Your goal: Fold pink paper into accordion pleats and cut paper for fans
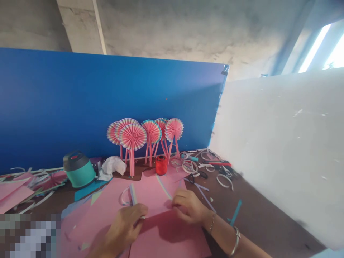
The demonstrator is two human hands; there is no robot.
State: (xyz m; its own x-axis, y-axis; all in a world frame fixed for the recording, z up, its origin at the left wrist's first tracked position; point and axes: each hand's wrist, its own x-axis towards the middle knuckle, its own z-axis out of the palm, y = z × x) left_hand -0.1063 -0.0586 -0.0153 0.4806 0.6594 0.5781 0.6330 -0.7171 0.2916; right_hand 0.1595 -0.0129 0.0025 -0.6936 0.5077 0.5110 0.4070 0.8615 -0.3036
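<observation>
My left hand [123, 229] grips a pleated pale blue-and-white paper strip [133, 194] above a pink paper sheet [153, 191], with a loop of strip [123, 197] curling beside it. My right hand [188, 207] sits a little to the right, its fingers pinched together at the end of a thin curved paper strip [164, 187]. Both hands are over the pink sheets, and a second pink sheet [169, 236] lies under my wrists. My hands hide the middle of the strip's folds.
Several pink paper fans on sticks [133, 138] stand against a blue board [80, 104], beside a red thread spool [161, 165] and a teal container [79, 170]. Scissors [196, 177] and paper loops lie on the brown table [258, 211], and a white board [279, 143] rises right.
</observation>
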